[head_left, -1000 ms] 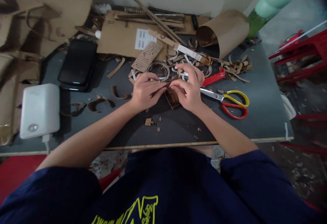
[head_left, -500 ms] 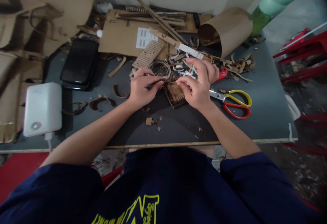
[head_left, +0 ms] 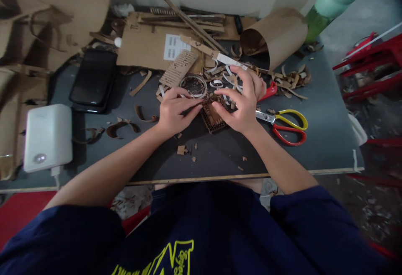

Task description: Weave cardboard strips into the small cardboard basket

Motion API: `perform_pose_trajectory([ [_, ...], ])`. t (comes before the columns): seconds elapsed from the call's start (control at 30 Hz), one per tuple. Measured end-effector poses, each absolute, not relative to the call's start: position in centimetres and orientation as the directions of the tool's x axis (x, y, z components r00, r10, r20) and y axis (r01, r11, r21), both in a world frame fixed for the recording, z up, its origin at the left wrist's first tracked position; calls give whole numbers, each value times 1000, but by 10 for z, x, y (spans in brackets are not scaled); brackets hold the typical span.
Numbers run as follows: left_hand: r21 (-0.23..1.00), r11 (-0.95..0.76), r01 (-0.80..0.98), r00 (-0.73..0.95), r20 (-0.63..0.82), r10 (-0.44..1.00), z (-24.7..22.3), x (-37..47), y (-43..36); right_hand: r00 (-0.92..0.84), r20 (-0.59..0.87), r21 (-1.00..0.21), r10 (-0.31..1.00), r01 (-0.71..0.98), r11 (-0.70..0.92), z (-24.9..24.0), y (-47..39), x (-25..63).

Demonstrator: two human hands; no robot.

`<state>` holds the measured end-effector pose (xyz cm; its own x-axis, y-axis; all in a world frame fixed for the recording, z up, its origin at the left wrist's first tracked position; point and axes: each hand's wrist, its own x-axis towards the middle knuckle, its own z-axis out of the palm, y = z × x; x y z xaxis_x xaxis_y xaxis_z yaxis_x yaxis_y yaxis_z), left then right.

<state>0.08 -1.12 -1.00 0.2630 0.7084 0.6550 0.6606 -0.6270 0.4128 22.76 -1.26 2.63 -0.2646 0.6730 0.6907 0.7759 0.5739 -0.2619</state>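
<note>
A small square cardboard tray (head_left: 211, 129) with thick corrugated walls sits on the dark table in front of me. My left hand (head_left: 176, 114) is at its upper left corner, thumb and fingers pinched together; what lies between the tips is too small to make out. Over the tray's right side is my right hand (head_left: 243, 105), its thumb and index finger apart with nothing visible between them. A clear round ring (head_left: 194, 86) lies just beyond the left fingers. Curled white paper strips (head_left: 216, 83) are scattered behind the tray.
Scissors with one yellow and one red handle (head_left: 289, 127) lie right of my right hand. A brown cardboard tube (head_left: 287, 36) and green bottle (head_left: 333, 3) are at the back right. On the left are a black phone-like object (head_left: 93, 78) and a white power bank (head_left: 48, 137).
My right thumb and index finger have parted from their pinch above the tray. My left hand stays pinched at the corner. The whole view has shifted slightly.
</note>
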Motion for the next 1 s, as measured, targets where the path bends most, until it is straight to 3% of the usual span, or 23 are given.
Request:
perform_pose_trajectory([
  [0.1,384,-673,632,329,653,682,-10,1,-13,-275,696,-247,663,776,581,24,-14,223],
  [0.47,344,-624,701,297,655,695,-10,8,-15,-328,659,-257,677,747,613,13,-26,207],
  [0.77,278,-792,543,341,789,511,-16,7,-11,-379,642,-240,667,727,644,18,-27,210],
  [0.9,224,-816,533,382,796,469,-14,4,-8,-407,596,-268,692,712,649,23,-25,212],
  [1.0,253,-821,512,402,774,490,-12,1,-6,-419,555,-310,719,698,646,26,-25,213],
])
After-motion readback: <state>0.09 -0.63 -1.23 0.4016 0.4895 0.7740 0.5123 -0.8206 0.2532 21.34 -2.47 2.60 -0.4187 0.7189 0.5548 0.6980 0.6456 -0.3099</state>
